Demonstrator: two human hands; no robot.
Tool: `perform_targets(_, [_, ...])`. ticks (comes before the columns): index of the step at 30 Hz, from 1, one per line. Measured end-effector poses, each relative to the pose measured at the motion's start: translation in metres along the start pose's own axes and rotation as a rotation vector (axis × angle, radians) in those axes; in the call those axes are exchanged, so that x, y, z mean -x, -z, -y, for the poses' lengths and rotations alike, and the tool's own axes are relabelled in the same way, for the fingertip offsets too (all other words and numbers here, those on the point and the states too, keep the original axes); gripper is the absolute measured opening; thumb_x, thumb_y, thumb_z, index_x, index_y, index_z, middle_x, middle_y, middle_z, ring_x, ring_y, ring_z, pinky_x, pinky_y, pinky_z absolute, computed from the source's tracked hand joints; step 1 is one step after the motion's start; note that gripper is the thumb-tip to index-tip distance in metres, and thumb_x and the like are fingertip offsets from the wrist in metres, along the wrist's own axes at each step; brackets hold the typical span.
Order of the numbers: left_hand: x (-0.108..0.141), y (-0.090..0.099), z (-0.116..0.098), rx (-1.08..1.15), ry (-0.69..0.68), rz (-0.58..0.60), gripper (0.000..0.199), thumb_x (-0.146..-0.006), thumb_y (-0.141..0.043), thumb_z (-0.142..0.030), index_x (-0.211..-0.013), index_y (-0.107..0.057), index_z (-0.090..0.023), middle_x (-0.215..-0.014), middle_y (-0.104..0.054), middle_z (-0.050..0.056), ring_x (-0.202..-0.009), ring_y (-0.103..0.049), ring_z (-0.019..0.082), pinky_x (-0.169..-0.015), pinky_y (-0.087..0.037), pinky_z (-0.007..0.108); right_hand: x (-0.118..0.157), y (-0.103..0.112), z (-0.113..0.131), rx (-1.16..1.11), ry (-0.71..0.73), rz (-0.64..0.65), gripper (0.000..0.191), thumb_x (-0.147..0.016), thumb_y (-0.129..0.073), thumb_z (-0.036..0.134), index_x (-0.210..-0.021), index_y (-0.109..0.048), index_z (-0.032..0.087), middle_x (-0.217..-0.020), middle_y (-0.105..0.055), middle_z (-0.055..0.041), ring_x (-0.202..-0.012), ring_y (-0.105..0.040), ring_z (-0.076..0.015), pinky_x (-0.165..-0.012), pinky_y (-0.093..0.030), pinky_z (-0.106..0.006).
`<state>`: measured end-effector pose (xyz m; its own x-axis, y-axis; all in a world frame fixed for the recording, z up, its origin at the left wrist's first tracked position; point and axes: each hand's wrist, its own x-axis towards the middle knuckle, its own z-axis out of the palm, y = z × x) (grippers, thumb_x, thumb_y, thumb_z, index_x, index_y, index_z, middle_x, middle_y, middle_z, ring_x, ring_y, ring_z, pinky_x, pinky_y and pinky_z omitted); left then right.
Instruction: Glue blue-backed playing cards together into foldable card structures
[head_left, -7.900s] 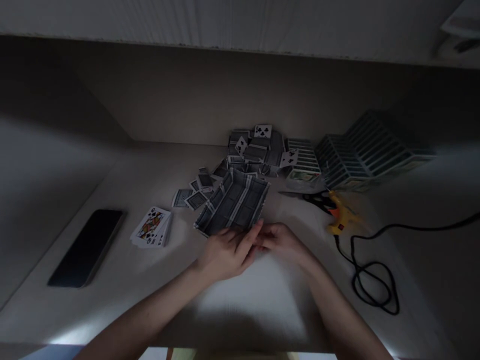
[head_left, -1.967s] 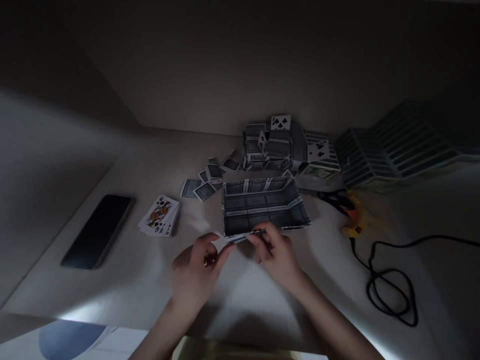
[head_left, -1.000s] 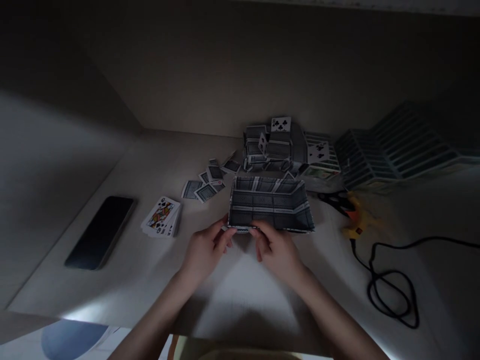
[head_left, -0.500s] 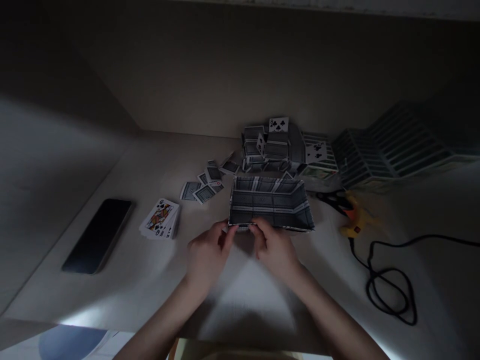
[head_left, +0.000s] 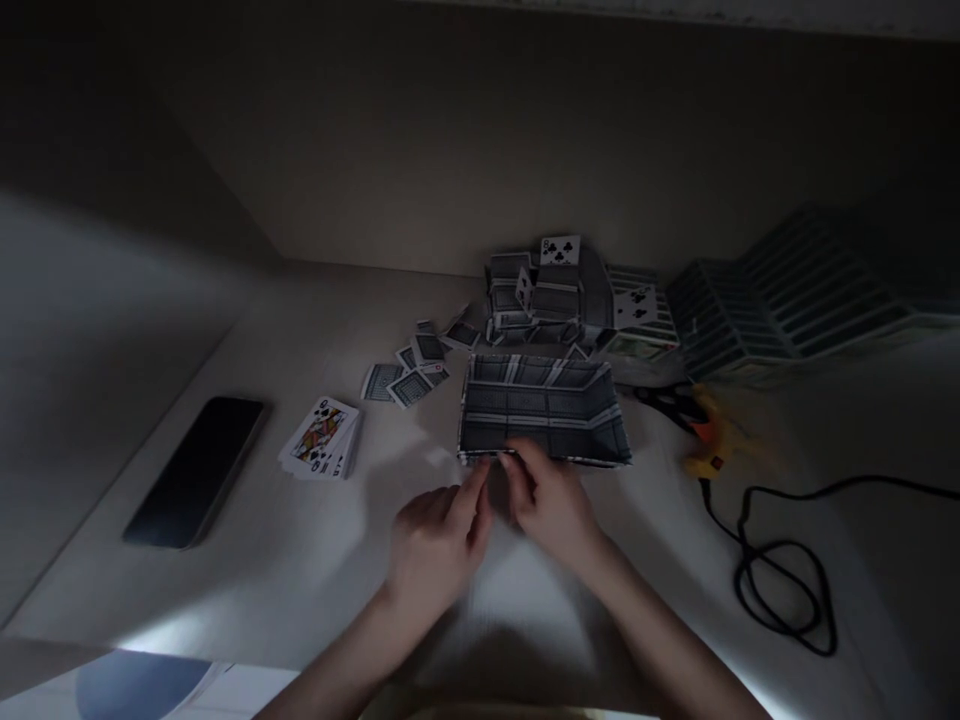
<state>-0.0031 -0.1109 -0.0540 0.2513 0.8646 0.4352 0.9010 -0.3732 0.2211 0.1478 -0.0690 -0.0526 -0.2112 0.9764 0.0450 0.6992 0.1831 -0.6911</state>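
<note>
An open-topped box made of playing cards (head_left: 506, 400) stands on the table in front of me, grey patterned card backs facing inward. My right hand (head_left: 553, 505) pinches its front wall, with the index finger over the rim. My left hand (head_left: 442, 535) is closed just left of it, thumb and index fingertips together at the lower front edge of the box. Whatever lies between those left fingertips is too small and dark to make out.
Left lie a black phone (head_left: 195, 472), a face-up card stack (head_left: 322, 437) and loose cards (head_left: 409, 387). Behind the box are a card-built model (head_left: 555, 290) and striped structures (head_left: 795, 290). Right are black-handled scissors (head_left: 664, 403), a yellow glue gun (head_left: 709, 445) and its cord (head_left: 780, 545).
My left hand has left the box's front left rim and moved right and toward me, its fingertips now close to the right hand's. The right hand keeps its pinch on the box.
</note>
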Motion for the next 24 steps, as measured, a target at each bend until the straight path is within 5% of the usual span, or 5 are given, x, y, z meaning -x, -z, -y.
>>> perform_targets(5, [-0.001,0.004,-0.005,-0.079,0.006,0.038,0.028,-0.09,-0.049,-0.02,-0.117,-0.057,-0.016,-0.057,-0.064,-0.002,-0.048,-0.059,0.013,-0.049,-0.039,0.028,0.0,0.004,-0.002,-0.013,0.028,0.008,0.03,-0.092,-0.038,0.034,-0.103,-0.061,0.018,-0.083,-0.072,-0.0079,-0.068,-0.066,-0.0188,-0.059,-0.046,-0.026])
perform_targets(12, [-0.008,0.002,-0.001,-0.125,-0.058,0.0,0.025,-0.089,-0.051,-0.017,-0.113,-0.057,-0.014,-0.056,-0.063,-0.002,-0.046,-0.058,0.013,-0.048,-0.038,0.028,0.009,0.013,-0.008,-0.27,-0.008,0.02,0.032,-0.091,-0.042,0.028,-0.12,-0.053,0.019,-0.054,-0.058,0.0041,-0.046,-0.056,-0.0116,-0.047,-0.042,-0.021])
perform_targets(16, [-0.012,0.003,0.003,-0.143,-0.121,-0.02,0.022,-0.087,-0.054,-0.017,-0.108,-0.058,-0.013,-0.054,-0.061,-0.003,-0.046,-0.057,0.014,-0.048,-0.039,0.029,0.014,0.028,-0.008,-0.459,-0.037,-0.246,0.024,-0.09,-0.048,0.028,-0.111,-0.056,0.02,-0.048,-0.055,0.0072,-0.04,-0.053,-0.0096,-0.044,-0.042,-0.02])
perform_targets(21, [-0.019,0.004,0.003,-0.149,-0.138,0.016,0.012,-0.086,-0.055,-0.022,-0.095,-0.059,-0.015,-0.057,-0.062,-0.001,-0.048,-0.058,0.016,-0.047,-0.038,0.029,0.006,0.072,-0.029,-0.383,-0.104,-0.77,0.018,-0.084,-0.053,0.028,-0.095,-0.062,0.018,-0.045,-0.052,0.0055,-0.039,-0.048,-0.0115,-0.045,-0.043,-0.025])
perform_targets(24, [-0.02,0.003,0.002,-0.154,-0.081,0.093,0.009,-0.085,-0.057,-0.027,-0.088,-0.058,-0.019,-0.055,-0.061,-0.001,-0.049,-0.059,0.016,-0.047,-0.037,0.028,0.0,0.1,-0.065,-0.102,-0.346,-0.763,0.022,-0.083,-0.052,0.027,-0.099,-0.063,0.017,-0.069,-0.063,-0.0062,-0.061,-0.061,-0.017,-0.058,-0.048,-0.03])
